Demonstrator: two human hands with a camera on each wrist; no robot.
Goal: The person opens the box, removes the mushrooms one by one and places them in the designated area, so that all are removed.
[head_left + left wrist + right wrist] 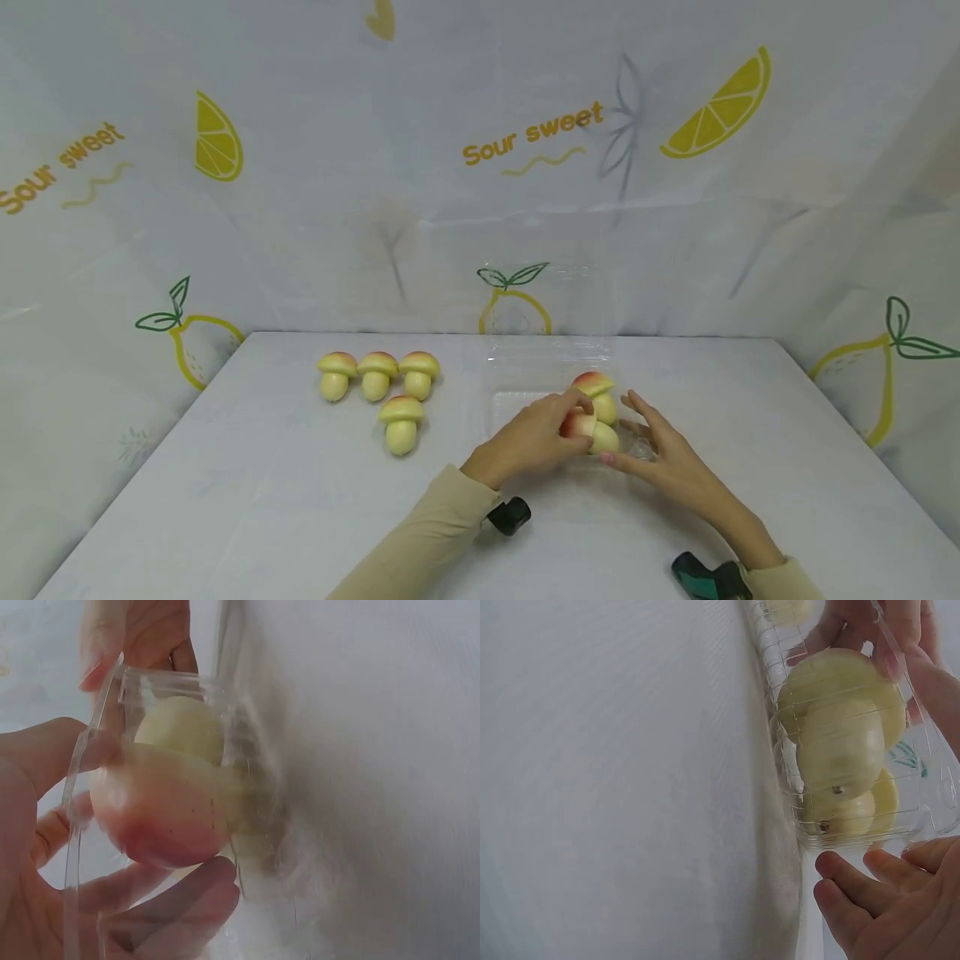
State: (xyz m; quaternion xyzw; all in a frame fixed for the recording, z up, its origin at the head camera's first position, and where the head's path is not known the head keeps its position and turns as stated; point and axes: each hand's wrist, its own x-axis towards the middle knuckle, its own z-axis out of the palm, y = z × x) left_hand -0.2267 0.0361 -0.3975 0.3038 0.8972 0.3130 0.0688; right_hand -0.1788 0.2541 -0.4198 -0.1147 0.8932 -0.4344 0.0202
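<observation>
While the left hand (534, 435) grips a mushroom (604, 439) inside the clear box (516, 403), the relaxed, empty right hand (670, 460) alongside should lightly brace that box.

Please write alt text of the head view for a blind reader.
The left hand holds a mushroom-shaped piece inside an open clear box, beside another piece; the right hand is close by. Four more pieces are on the table at left.

Left grip (52, 901) around 1 red-capped mushroom (169, 806)
</observation>
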